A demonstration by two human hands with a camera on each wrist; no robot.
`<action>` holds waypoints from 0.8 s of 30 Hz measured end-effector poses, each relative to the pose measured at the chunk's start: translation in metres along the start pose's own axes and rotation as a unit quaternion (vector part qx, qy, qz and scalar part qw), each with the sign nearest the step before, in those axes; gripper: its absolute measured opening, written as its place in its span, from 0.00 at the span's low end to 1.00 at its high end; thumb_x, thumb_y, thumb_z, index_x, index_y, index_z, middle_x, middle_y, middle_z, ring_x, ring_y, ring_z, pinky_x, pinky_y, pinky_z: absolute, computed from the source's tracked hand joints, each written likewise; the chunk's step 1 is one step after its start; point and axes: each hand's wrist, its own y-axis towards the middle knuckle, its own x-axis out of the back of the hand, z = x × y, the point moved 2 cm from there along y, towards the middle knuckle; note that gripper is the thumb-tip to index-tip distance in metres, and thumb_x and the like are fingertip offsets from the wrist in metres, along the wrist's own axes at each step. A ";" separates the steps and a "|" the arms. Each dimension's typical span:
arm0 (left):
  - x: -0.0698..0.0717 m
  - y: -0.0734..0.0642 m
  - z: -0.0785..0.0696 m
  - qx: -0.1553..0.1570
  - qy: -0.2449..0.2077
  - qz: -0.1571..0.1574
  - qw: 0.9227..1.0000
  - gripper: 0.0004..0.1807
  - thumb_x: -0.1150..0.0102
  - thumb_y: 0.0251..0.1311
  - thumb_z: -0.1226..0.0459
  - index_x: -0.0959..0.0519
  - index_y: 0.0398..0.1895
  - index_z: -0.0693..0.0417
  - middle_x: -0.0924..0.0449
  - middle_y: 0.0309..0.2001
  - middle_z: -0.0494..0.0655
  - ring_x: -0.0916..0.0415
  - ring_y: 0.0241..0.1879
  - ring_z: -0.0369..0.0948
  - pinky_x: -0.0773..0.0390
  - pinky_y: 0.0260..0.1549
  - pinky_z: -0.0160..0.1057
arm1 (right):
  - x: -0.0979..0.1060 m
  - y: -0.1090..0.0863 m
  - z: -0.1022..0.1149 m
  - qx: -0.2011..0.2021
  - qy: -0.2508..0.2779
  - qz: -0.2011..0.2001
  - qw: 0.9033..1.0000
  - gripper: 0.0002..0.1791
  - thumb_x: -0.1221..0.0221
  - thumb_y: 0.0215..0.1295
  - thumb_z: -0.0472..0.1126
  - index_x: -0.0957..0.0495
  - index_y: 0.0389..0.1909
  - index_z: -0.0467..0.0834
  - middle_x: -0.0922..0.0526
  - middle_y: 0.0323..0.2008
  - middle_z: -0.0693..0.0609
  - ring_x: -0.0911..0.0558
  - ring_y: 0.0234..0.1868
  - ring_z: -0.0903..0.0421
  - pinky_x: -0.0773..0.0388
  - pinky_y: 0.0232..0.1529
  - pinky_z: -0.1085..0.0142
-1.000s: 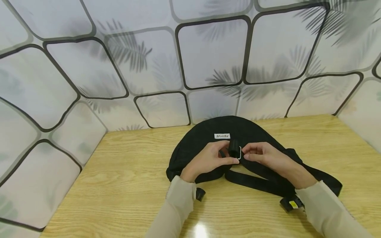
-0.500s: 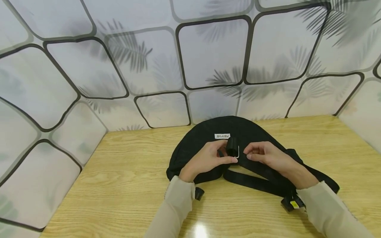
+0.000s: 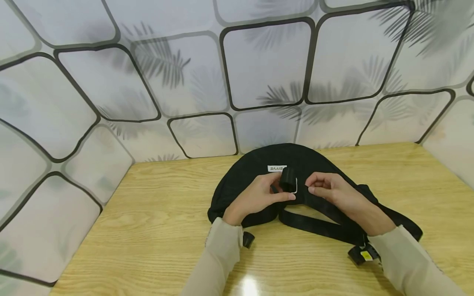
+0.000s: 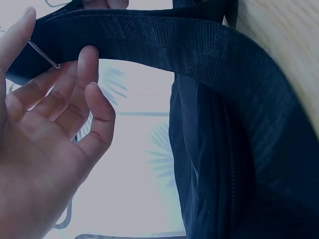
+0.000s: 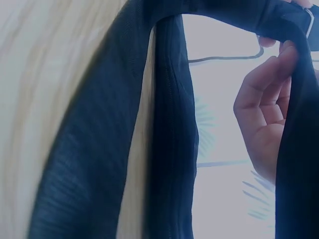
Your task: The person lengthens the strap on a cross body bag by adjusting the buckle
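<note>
A black half-moon waist bag [image 3: 237, 181] with a small white label [image 3: 275, 168] lies at the far side of the table. In front of it my left hand [image 3: 253, 195] pinches a looped piece of black webbing strap [image 3: 287, 179] beside a thin metal ring [image 3: 296, 186]. The ring also shows in the left wrist view, around the strap [image 4: 149, 40]. To the right, my right hand [image 3: 342, 199] pinches another stretch of strap between thumb and fingers, a short gap from the ring. In the right wrist view the strap [image 5: 301, 99] hangs down past that hand.
One black plastic buckle part [image 3: 248, 239] lies by the left wrist. Another, with a yellow mark [image 3: 364, 255], lies near the right sleeve. Loose strap [image 3: 322, 228] loops over the wooden table [image 3: 155, 230]. A patterned fabric backdrop [image 3: 266, 65] stands behind.
My right fingers have drawn away from the metal ring, a little right and up. The looped strap in my left hand has shifted slightly left and up.
</note>
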 end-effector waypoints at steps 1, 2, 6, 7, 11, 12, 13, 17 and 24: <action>0.000 0.000 0.001 -0.001 -0.003 0.000 1.000 0.13 0.34 0.68 0.61 0.21 0.51 0.56 0.19 0.40 0.44 0.23 0.35 0.33 0.24 0.33 0.32 | 0.000 0.000 -0.001 0.005 0.008 0.002 1.000 0.05 0.48 0.74 0.27 0.23 0.42 0.34 0.26 0.26 0.57 0.30 0.24 0.56 0.30 0.29 0.67; 0.000 0.000 0.001 -0.001 -0.004 -0.001 1.000 0.13 0.34 0.68 0.61 0.21 0.50 0.57 0.19 0.39 0.44 0.23 0.34 0.33 0.24 0.33 0.32 | 0.001 0.000 -0.002 0.010 0.016 0.005 1.000 0.06 0.48 0.74 0.26 0.23 0.42 0.37 0.28 0.24 0.57 0.34 0.21 0.55 0.34 0.27 0.65; 0.000 0.001 0.002 0.006 -0.017 0.002 1.000 0.14 0.34 0.68 0.62 0.21 0.51 0.58 0.19 0.37 0.44 0.23 0.33 0.34 0.25 0.33 0.32 | 0.000 0.001 -0.005 0.023 0.039 0.012 0.999 0.12 0.49 0.74 0.25 0.21 0.40 0.44 0.42 0.17 0.56 0.50 0.16 0.51 0.47 0.23 0.58; -0.001 0.001 0.002 0.008 -0.019 0.006 1.000 0.14 0.35 0.68 0.62 0.22 0.52 0.58 0.19 0.37 0.44 0.23 0.33 0.34 0.25 0.32 0.32 | 0.000 0.001 -0.005 0.025 0.044 0.014 0.999 0.13 0.49 0.74 0.25 0.21 0.40 0.45 0.42 0.17 0.56 0.50 0.16 0.50 0.47 0.24 0.57; -0.005 0.003 0.001 0.007 -0.028 0.028 0.999 0.12 0.35 0.68 0.63 0.21 0.50 0.60 0.20 0.35 0.44 0.25 0.32 0.34 0.27 0.31 0.32 | -0.003 0.002 -0.003 0.031 0.056 0.017 0.998 0.14 0.49 0.73 0.25 0.21 0.40 0.46 0.44 0.17 0.54 0.51 0.16 0.49 0.48 0.23 0.57; -0.006 0.003 0.001 0.006 -0.029 0.033 0.999 0.11 0.35 0.69 0.63 0.21 0.49 0.60 0.20 0.35 0.44 0.26 0.32 0.34 0.27 0.30 0.32 | -0.004 0.002 -0.003 0.029 0.057 0.015 0.998 0.14 0.49 0.73 0.25 0.21 0.39 0.46 0.44 0.17 0.53 0.51 0.16 0.49 0.48 0.23 0.57; -0.007 0.004 0.000 0.003 -0.030 0.037 0.999 0.10 0.35 0.69 0.64 0.21 0.47 0.60 0.20 0.35 0.44 0.26 0.32 0.34 0.27 0.31 0.32 | -0.005 0.003 -0.002 0.026 0.056 0.012 0.998 0.13 0.49 0.73 0.25 0.21 0.39 0.45 0.44 0.17 0.54 0.51 0.16 0.50 0.48 0.23 0.57; -0.012 0.004 -0.002 -0.010 -0.033 0.044 0.998 0.09 0.35 0.68 0.64 0.22 0.45 0.59 0.21 0.35 0.44 0.26 0.33 0.34 0.26 0.32 0.31 | -0.006 0.003 0.002 -0.009 0.035 -0.009 0.999 0.07 0.47 0.74 0.27 0.22 0.40 0.41 0.34 0.19 0.56 0.42 0.17 0.54 0.43 0.23 0.61; -0.008 0.002 -0.001 -0.014 -0.002 0.027 1.000 0.10 0.34 0.68 0.62 0.22 0.45 0.57 0.21 0.34 0.43 0.26 0.29 0.37 0.28 0.28 0.31 | 0.002 0.000 0.003 -0.076 -0.037 0.019 0.996 0.09 0.47 0.76 0.32 0.25 0.48 0.29 0.22 0.30 0.53 0.31 0.26 0.57 0.33 0.28 0.65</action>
